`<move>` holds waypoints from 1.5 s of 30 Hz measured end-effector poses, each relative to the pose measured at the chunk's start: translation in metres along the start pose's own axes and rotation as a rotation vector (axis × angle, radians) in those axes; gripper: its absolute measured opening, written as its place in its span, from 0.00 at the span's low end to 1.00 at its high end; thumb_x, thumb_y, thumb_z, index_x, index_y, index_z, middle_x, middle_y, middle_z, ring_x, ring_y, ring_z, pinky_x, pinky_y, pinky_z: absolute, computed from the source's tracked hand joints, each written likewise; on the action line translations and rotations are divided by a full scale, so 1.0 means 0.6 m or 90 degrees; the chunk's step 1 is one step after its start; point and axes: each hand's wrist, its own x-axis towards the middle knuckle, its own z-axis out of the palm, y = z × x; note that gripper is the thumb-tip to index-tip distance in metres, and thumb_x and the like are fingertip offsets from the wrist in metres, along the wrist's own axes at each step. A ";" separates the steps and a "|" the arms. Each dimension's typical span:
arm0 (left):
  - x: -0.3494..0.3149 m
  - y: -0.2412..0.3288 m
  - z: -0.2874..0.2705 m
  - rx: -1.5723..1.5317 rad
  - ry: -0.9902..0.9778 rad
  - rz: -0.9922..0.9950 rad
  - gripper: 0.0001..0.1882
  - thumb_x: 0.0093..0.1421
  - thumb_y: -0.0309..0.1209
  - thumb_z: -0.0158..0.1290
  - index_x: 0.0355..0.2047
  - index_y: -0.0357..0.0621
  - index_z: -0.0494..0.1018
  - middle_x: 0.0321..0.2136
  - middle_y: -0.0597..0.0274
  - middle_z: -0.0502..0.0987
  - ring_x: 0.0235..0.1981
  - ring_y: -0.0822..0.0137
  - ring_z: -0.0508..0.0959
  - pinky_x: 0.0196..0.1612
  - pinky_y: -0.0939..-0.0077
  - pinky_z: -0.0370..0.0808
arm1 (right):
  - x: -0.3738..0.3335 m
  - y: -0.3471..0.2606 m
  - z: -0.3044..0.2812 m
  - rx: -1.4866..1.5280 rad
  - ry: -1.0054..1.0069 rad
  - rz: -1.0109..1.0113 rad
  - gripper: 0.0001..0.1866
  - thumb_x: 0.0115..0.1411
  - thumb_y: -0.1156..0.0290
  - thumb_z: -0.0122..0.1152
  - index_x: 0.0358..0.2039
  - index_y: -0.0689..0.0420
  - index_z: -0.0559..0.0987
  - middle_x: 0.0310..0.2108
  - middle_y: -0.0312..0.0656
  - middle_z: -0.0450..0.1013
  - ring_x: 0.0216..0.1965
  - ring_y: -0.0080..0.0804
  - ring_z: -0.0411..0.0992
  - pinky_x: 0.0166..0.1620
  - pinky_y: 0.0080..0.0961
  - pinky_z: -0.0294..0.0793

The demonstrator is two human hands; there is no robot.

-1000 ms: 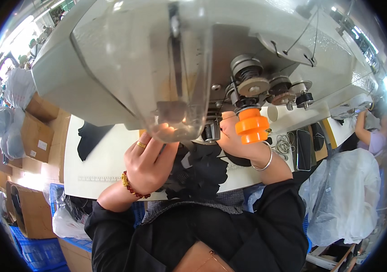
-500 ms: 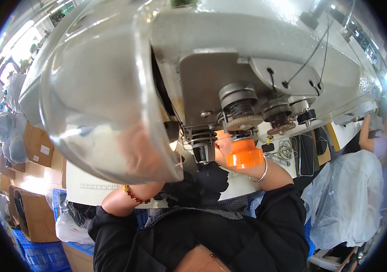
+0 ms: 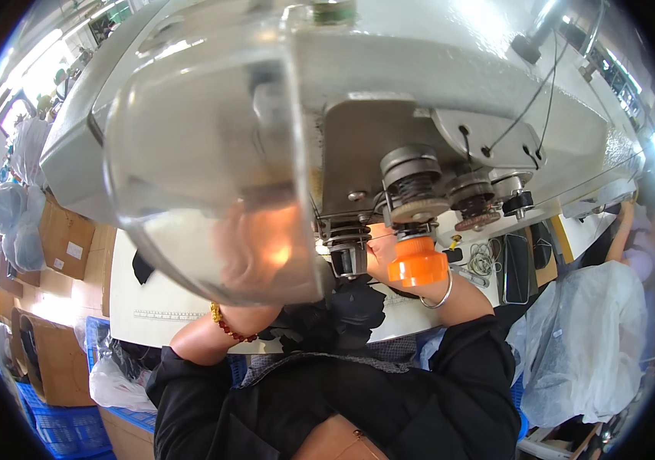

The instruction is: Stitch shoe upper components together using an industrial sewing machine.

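Over the white worktable (image 3: 166, 303) looms a pale industrial sewing machine (image 3: 389, 65) with metal tension dials and an orange cap (image 3: 418, 262). My left hand (image 3: 254, 249) shows only as a blur through the clear curved guard (image 3: 205, 169), lit by a warm glow close to the needle area. Behind the orange cap and the machine parts, my right hand (image 3: 379, 247) is mostly hidden. The fingers of both hands cannot be made out. A bunch of black fabric pieces (image 3: 335, 316) hangs at the table's near edge, between my forearms.
A small black piece (image 3: 142, 268) lies at the table's left. Rightward are a coil of cord (image 3: 483, 259), a dark phone-like slab (image 3: 517, 268) and clear plastic sheeting (image 3: 588, 345). Cardboard boxes (image 3: 63, 238) and blue crates (image 3: 67, 422) stand left. Another person's arm (image 3: 620, 234) shows far right.
The machine and its guard sit slightly farther right in the picture. A black piece at the table's left has come into sight. Behind the guard my left hand looks more brightly lit.
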 end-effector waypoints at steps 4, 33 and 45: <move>0.014 0.011 -0.005 0.051 0.010 0.062 0.11 0.38 0.20 0.54 0.26 0.34 0.72 0.29 0.51 0.72 0.28 0.54 0.73 0.29 0.65 0.70 | -0.002 0.012 0.005 -0.069 -0.013 -0.048 0.08 0.45 0.70 0.67 0.16 0.58 0.78 0.15 0.45 0.69 0.22 0.46 0.71 0.26 0.39 0.65; -0.007 0.023 -0.010 0.004 -0.004 0.005 0.13 0.41 0.25 0.59 0.32 0.44 0.77 0.32 0.58 0.75 0.34 0.56 0.75 0.42 0.62 0.72 | 0.007 -0.002 -0.032 0.230 0.063 -0.030 0.04 0.51 0.69 0.60 0.23 0.55 0.76 0.22 0.39 0.72 0.25 0.44 0.72 0.27 0.38 0.70; 0.002 0.041 0.006 0.132 0.021 0.102 0.10 0.51 0.19 0.52 0.35 0.41 0.76 0.28 0.62 0.76 0.28 0.64 0.75 0.33 0.70 0.75 | 0.016 0.000 -0.021 0.027 -0.012 0.038 0.10 0.50 0.68 0.59 0.17 0.59 0.73 0.17 0.46 0.70 0.19 0.48 0.71 0.23 0.41 0.69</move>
